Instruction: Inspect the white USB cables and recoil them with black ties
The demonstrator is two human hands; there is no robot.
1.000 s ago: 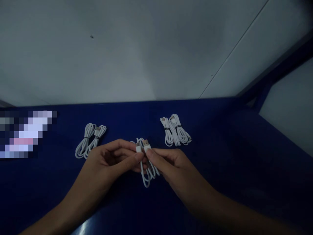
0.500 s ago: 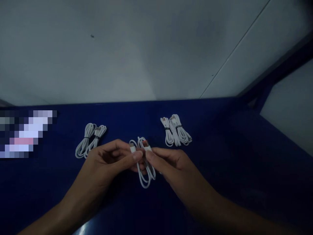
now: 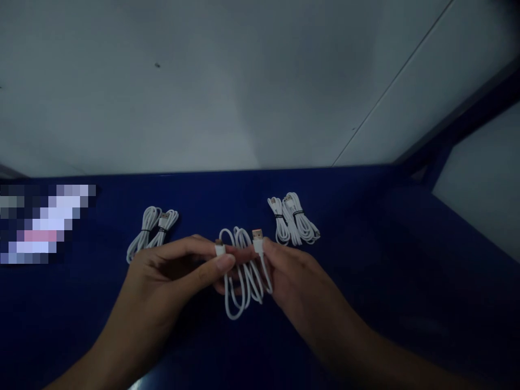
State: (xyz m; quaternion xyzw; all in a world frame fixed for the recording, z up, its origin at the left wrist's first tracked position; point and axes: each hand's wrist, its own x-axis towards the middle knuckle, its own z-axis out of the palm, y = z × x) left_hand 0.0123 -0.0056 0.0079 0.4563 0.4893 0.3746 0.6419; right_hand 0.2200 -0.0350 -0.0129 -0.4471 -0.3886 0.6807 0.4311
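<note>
A loose white USB cable [image 3: 242, 276] hangs in loops between my two hands above the dark blue table [image 3: 365, 281]. My left hand [image 3: 179, 273] pinches the small plug end at the cable's left. My right hand [image 3: 290, 273] grips the larger USB plug, its metal tip pointing up. The two plugs stand apart, with the loops drooping between the fingers.
Two bundles of coiled white cables tied with black bands lie on the table: one bundle [image 3: 152, 230] at the left behind my left hand, another bundle [image 3: 293, 219] at the right. A blurred patch [image 3: 40, 225] sits far left. A grey wall [image 3: 244, 81] rises behind.
My hands have drawn apart, separating the two plugs that were held side by side. The cable loops have spread wider between them.
</note>
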